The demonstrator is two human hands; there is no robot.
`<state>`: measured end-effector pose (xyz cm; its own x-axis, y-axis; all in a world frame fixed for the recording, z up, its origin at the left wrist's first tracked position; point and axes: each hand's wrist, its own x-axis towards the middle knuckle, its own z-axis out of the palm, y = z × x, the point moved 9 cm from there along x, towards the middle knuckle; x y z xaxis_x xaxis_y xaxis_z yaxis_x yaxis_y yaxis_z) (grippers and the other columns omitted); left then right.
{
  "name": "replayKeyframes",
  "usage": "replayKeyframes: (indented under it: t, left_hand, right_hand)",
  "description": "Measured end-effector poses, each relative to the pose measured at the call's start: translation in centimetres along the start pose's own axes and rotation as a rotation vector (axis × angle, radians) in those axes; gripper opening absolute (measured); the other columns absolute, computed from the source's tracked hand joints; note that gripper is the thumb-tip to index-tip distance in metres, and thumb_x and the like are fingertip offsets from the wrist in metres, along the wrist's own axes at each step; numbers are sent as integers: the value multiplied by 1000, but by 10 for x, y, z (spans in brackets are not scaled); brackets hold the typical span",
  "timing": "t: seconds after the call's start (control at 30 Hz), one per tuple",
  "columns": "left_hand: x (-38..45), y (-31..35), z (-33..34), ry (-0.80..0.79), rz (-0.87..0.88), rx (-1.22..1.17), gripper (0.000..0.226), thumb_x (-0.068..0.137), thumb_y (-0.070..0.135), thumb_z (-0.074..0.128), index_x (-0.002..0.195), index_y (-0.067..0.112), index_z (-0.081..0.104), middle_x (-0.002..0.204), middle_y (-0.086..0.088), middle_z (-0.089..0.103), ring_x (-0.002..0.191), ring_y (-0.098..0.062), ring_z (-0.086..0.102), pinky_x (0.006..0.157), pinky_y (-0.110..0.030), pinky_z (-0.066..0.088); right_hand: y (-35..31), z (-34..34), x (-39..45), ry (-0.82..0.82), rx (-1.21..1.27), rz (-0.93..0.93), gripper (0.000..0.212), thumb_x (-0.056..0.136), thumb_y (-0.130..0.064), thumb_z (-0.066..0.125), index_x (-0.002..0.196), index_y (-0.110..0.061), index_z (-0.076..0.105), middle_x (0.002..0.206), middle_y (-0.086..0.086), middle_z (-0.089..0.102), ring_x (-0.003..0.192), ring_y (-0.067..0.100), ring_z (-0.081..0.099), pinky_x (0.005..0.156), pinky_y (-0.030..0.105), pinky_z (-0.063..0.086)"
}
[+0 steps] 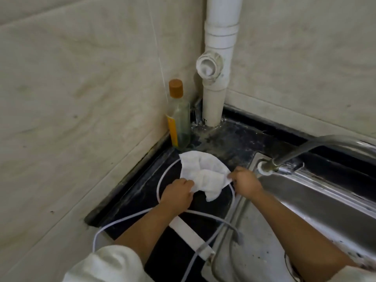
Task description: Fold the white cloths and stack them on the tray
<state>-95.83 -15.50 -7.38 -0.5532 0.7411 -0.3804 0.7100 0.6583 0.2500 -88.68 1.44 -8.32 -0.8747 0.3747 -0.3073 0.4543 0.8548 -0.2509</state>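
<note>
Fig. — You were mid-fold on one white cloth (205, 176).
L hand (178, 195) & R hand (245, 183) each pinched an edge; next — bring edges together. No tray in view.

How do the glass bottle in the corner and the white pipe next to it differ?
The bottle is clear glass with an orange cap and a yellow label; the pipe is opaque white plastic. The bottle is short; the pipe rises out of view. The pipe has a side outlet; the bottle has none. Both stand upright on the dark counter.
</note>
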Motion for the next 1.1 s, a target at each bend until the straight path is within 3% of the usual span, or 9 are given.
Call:
replayKeyframes:
  t: [0.2, 0.27, 0.37, 0.5, 0.63, 0.77, 0.87, 1.0, 1.1]
  left_hand:
    - [28, 11, -8, 79, -52, -162, 54, 93, 35, 49, 140, 13, 34, 141, -8, 44, 127, -26, 42, 105, -37, 37]
    - [34, 19, -6, 71, -99, -265, 46, 96, 28, 45, 139, 12, 38, 138, -9, 48, 125, -25, 46, 105, -35, 38]
    - [27, 25, -21, 150, -85, -388, 31, 95, 20, 45, 121, 8, 59, 120, -12, 62, 109, -24, 58, 91, -28, 43]
    - [-4, 25, -50, 177, 65, -408, 16, 86, 11, 59, 95, 4, 69, 98, -12, 69, 93, -22, 62, 70, -20, 39]
    - [-40, 20, -78, 207, 150, -360, 14, 85, 11, 61, 92, 3, 70, 96, -12, 70, 86, -17, 61, 61, -11, 36]
    - [-79, 14, -117, 298, 180, -263, 17, 86, 11, 60, 97, 6, 71, 102, -10, 69, 95, -20, 61, 75, -22, 39]
    - [-108, 31, -146, 371, 308, -258, 21, 88, 15, 58, 100, 4, 71, 103, -15, 69, 98, -26, 61, 80, -26, 40]
    - [-140, 113, -162, 398, 592, -272, 44, 79, 33, 46, 93, 1, 72, 92, -19, 71, 88, -29, 64, 78, -31, 45]
    - [-162, 208, -153, 366, 765, -271, 33, 85, 25, 51, 95, 2, 71, 94, -18, 70, 91, -31, 62, 81, -34, 45]
  right_hand:
    - [0, -1, 0, 42, 84, -160, 10, 66, -3, 56, 59, -1, 62, 71, 21, 60, 70, 37, 61, 62, 37, 48]
    - [4, 3, -8, 20, 85, -146, 15, 70, -8, 53, 65, -2, 65, 77, 18, 62, 76, 34, 60, 67, 36, 48]
    - [9, -4, -20, 114, 209, -85, 23, 80, -12, 58, 99, -5, 69, 102, 17, 64, 97, 31, 60, 84, 30, 46]
    - [-36, -11, -28, 105, 404, -195, 60, 80, -23, 67, 134, -10, 44, 135, 3, 45, 126, 17, 41, 106, 23, 28]
    - [-72, -29, -40, 77, 326, -211, 29, 86, -14, 59, 112, -2, 64, 131, 11, 55, 122, 20, 48, 106, 28, 34]
    - [-67, -90, -101, 183, 215, -102, 19, 88, -15, 56, 98, -2, 67, 101, 15, 68, 88, 19, 57, 73, 25, 38]
    - [-54, -146, -179, 362, 182, -41, 19, 88, -16, 58, 93, -1, 69, 93, 16, 70, 83, 24, 61, 70, 29, 37]
    - [-20, -191, -295, 600, 166, 103, 19, 88, -13, 59, 97, 0, 70, 98, 16, 71, 92, 29, 64, 76, 29, 41]
    - [26, -196, -388, 704, 138, 315, 21, 89, -11, 57, 100, 1, 69, 97, 20, 69, 93, 32, 62, 71, 28, 35]
